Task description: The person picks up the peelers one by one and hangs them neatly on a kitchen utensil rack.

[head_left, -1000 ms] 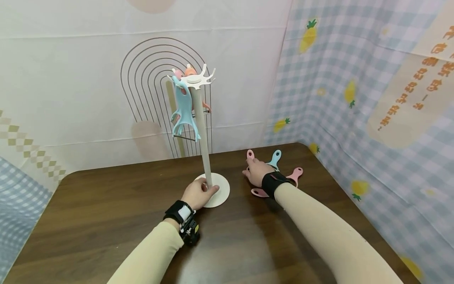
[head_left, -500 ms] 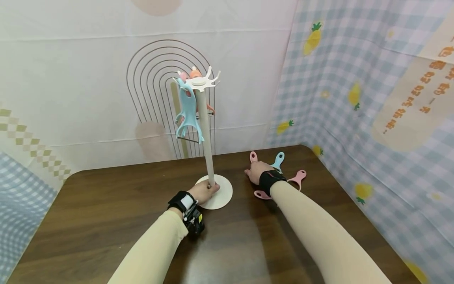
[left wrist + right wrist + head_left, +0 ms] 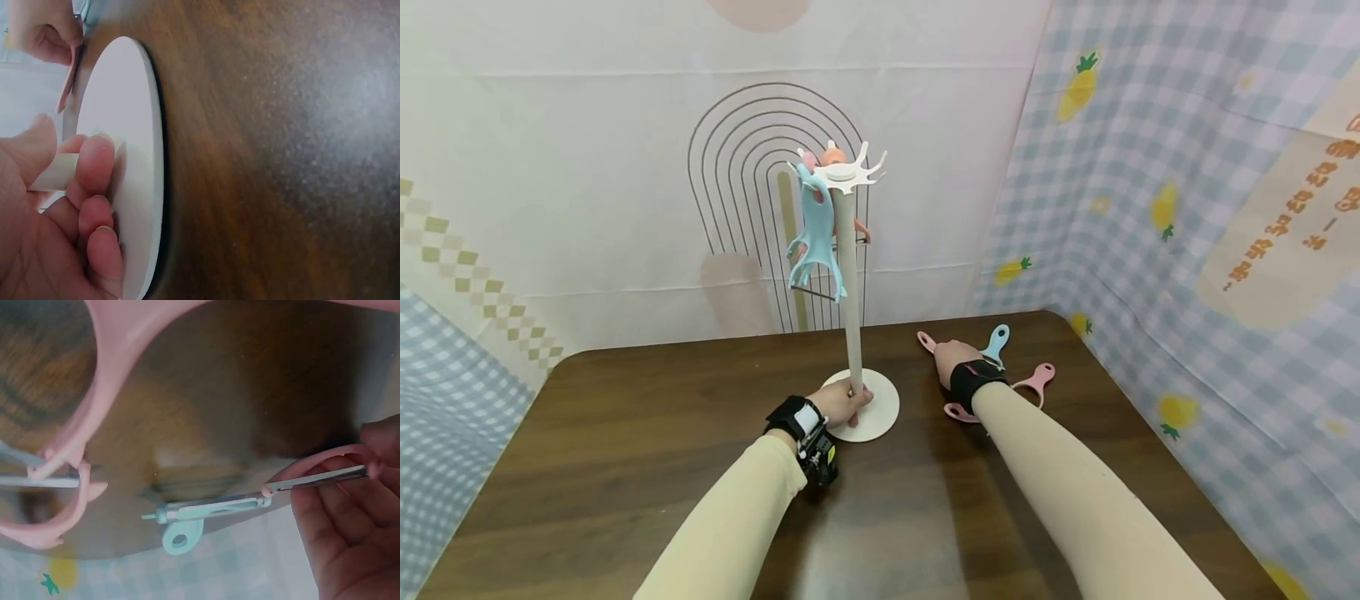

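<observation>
My left hand (image 3: pixel 838 404) grips the pole of a white hook stand (image 3: pixel 852 317) just above its round base (image 3: pixel 119 94). To the right, my right hand (image 3: pixel 952 358) holds a pink Y-shaped peeler (image 3: pixel 927 341); its handle sticks out on the far left side. In the right wrist view the fingers are around that peeler's head (image 3: pixel 334 452). Close by on the table lie a light blue peeler (image 3: pixel 997 343) and two more pink peelers, one to the right (image 3: pixel 1039 379) and one partly under the wrist (image 3: pixel 958 412).
From the stand's top hooks hang a light blue peeler (image 3: pixel 817 221), an orange peeler (image 3: pixel 833 155) and a pink one (image 3: pixel 808 161), partly hidden. Bare hooks face right. A cloth-covered wall stands behind the brown table (image 3: pixel 625 433) and along its right side.
The pink peeler under my right hand has turned, its handle swinging leftward as the fingers curl around it. My left hand keeps hold of the pole. The whole head view has shifted slightly.
</observation>
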A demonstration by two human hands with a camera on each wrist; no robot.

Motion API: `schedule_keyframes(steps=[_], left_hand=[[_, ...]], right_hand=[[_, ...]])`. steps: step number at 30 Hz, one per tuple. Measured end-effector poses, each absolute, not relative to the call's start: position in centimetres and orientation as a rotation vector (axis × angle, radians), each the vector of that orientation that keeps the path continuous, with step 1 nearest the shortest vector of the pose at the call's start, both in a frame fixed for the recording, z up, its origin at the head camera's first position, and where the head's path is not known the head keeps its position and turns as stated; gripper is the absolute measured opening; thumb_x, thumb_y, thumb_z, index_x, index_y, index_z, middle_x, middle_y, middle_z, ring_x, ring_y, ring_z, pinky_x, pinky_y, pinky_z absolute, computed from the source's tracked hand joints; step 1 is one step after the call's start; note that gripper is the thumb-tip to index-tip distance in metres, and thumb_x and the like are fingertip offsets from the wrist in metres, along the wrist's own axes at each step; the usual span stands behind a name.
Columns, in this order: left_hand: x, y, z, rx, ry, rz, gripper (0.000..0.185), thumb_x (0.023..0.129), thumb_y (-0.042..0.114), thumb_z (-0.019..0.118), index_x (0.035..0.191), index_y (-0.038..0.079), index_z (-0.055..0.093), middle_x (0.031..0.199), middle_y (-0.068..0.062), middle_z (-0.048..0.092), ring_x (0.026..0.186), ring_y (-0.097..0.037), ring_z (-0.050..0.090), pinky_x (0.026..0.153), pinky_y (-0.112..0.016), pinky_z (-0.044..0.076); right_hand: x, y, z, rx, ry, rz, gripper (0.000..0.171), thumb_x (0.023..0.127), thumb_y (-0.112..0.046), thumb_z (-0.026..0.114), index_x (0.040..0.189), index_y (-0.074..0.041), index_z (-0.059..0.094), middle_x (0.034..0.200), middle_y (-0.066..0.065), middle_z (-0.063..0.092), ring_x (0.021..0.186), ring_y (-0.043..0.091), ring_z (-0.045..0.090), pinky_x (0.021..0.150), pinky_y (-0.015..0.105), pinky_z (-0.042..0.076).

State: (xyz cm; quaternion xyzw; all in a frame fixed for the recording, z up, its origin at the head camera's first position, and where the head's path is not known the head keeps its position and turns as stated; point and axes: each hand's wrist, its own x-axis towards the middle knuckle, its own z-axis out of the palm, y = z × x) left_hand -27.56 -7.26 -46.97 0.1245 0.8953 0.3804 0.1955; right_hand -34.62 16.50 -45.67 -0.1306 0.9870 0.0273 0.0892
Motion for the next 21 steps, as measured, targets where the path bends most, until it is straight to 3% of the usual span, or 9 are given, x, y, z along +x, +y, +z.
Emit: schedule_keyframes(steps=[16, 21], left_hand=[[-27.1, -7.78, -46.65, 0.361, 2.468, 1.065, 0.022, 0.104, 0.028, 0.046, 0.102, 0.008, 0.054, 0.063, -0.004, 0.055, 0.057, -0.014, 0.043, 0.057, -0.025, 0.033], [-27.28, -7.4, -47.07, 0.387, 2.526, 1.044, 0.019, 0.103, 0.024, 0.048, 0.102, 0.007, 0.056, 0.061, -0.004, 0.055, 0.057, -0.014, 0.048, 0.058, -0.025, 0.038]], right_hand=[[-34.52, 15.51, -46.04, -0.386, 3.029, 0.087, 0.02, 0.094, 0.002, 0.056, 0.105, -0.002, 0.072, 0.092, 0.017, 0.07, 0.085, 0.035, 0.065, 0.082, 0.047, 0.051], [-34.23, 15.5, -46.13, -0.344, 3.049, 0.103, 0.019, 0.096, 0.0, 0.055, 0.104, 0.0, 0.072, 0.092, 0.017, 0.069, 0.083, 0.035, 0.065, 0.076, 0.048, 0.052]])
